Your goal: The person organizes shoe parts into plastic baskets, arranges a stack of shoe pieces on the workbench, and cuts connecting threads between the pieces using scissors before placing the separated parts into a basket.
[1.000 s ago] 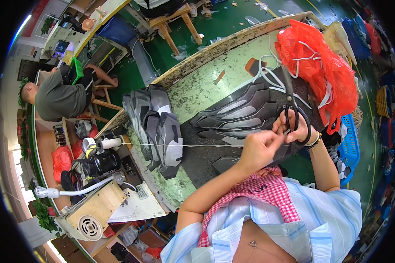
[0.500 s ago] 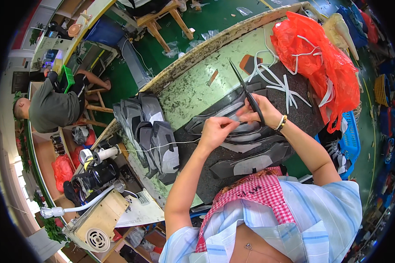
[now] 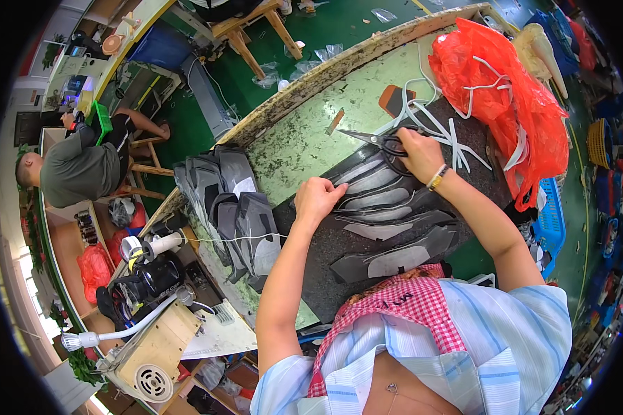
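Observation:
My right hand (image 3: 422,155) is closed around the black handles of a pair of scissors (image 3: 372,140). Their blades point left, slightly parted, over the far edge of a dark mat. Lower and to the left, my left hand (image 3: 318,199) has its fingers pinched together; whatever is between them is too small to make out. Beneath and beside both hands lies a fanned row of black and grey cut pieces (image 3: 377,200). A larger separate piece (image 3: 401,253) rests closer to my apron. A white thread (image 3: 239,240) runs from a spool to behind my left forearm.
A stack of similar grey pieces (image 3: 246,214) is on the left of the worktable. White strips (image 3: 453,142) and a red plastic bag (image 3: 498,104) lie at right. A sewing machine (image 3: 152,360) stands lower left, and a person (image 3: 83,166) sits beyond.
My hands have moved apart: the left one went left, the right one up and slightly right. The scissors have swung from pointing steeply up to pointing left.

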A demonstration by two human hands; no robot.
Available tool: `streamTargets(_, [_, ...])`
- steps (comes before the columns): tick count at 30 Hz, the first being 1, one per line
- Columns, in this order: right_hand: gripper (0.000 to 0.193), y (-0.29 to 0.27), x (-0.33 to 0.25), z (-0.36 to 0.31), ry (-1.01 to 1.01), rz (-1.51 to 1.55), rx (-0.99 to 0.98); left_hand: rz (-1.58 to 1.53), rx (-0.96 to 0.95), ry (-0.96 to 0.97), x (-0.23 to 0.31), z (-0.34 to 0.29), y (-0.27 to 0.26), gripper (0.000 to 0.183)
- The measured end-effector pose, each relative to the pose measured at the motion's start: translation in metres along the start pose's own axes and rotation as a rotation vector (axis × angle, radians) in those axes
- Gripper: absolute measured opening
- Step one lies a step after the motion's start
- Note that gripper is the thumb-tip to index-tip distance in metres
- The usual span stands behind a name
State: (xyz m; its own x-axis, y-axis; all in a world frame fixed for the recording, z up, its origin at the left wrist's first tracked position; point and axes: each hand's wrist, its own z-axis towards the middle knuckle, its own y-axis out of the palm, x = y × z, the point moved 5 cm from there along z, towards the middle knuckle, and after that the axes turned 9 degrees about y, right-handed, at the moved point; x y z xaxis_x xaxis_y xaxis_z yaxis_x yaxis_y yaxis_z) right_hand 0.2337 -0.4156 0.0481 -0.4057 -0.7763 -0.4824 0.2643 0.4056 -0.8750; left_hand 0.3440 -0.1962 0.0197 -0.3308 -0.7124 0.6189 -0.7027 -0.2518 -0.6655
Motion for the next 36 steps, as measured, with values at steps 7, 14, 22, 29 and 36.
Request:
streamTargets(7, [0.079, -0.025, -0.033, -0.086, 0.738, 0.935, -1.337, -0.215, -0.188, 0.018, -0.043, -0.008, -0.017, 0.039])
streamTargets(14, [0.079, 0.038, -0.064, -0.099, 0.873, 1.054, -1.566, -0.417, -0.213, 0.05, -0.04, -0.022, -0.015, 0.029])
streamTargets(22, [0.047, -0.002, -0.046, -0.075, 0.584, 1.083, -1.115, -0.484, 0.127, 0.277, 0.039, -0.048, -0.016, 0.02])
streamTargets(29, [0.04, -0.032, -0.018, -0.028, 0.441, 1.27, -0.645, -0.635, -0.004, 0.393, 0.125, -0.038, 0.008, 0.018])
streamTargets(36, [0.036, -0.006, -0.017, 0.01, 0.4, 1.023, -0.586, -0.549, -0.133, 0.203, 0.046, 0.001, -0.013, 0.02])
